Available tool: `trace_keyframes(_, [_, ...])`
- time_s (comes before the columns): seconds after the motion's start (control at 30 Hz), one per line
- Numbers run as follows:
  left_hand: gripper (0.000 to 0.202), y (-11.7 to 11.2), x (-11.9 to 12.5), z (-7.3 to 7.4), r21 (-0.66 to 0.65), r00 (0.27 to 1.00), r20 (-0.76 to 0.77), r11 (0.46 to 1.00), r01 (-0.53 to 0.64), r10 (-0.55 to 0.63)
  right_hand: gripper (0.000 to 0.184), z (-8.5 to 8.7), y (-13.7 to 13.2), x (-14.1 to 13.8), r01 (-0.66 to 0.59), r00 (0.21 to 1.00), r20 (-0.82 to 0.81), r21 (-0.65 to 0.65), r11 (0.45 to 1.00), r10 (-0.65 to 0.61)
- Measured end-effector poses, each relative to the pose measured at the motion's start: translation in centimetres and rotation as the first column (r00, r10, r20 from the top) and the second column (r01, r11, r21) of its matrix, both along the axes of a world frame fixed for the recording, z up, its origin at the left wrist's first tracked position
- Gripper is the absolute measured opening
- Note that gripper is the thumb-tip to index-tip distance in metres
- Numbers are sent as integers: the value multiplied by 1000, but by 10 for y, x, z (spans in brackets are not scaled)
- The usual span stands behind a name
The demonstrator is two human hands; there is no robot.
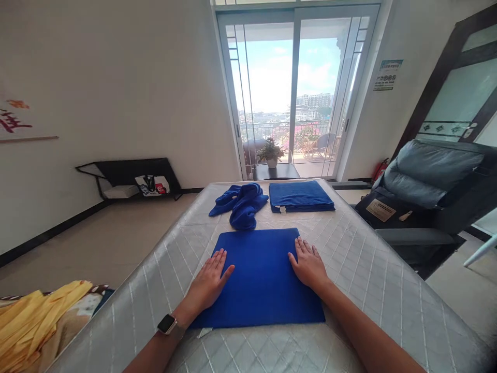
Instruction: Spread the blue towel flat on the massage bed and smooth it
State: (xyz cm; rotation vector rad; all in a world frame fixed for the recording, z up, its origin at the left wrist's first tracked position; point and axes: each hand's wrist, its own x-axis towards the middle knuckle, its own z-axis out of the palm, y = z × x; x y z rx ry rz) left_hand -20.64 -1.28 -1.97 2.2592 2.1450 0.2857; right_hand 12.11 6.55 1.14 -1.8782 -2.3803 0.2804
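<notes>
On the quilted mattress (368, 269) before me, the blue towel (262, 282) lies flat under my open left hand (209, 282) and right hand (308, 264), palms pressing it. Beyond my hands, the folded towel (300, 196) looks done; the crumpled towel (240, 203) seems left.

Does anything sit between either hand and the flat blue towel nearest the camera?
Nothing visible does. The left hand and right hand both lie flat, palms down, directly on the towel. The crumpled towel and folded towel lie beyond it.
</notes>
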Motion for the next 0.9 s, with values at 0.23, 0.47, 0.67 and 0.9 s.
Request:
trace_keyframes(0.23, [79, -1, 1, 1, 27, 1000, 13, 999, 18, -19, 70, 2, 2, -1, -6, 998, 59, 9, 1000, 5])
trace_keyframes(0.47, [78, -4, -5, -3, 35, 999, 11, 999, 39, -39, 67, 10, -23, 4, -9, 992, 126, -13, 1000, 11])
trace_keyframes(0.67, [78, -4, -6, -4, -3, 999, 15, 999, 37, -37, 68, 5, -46, 9, 5, 994, 109, -51, 999, 1])
trace_keyframes(0.9, [68, -3, -47, -4, 99, 998, 57, 994, -46, 40, 69, 10, -47, 9, 5, 999, 43, -74, 997, -2])
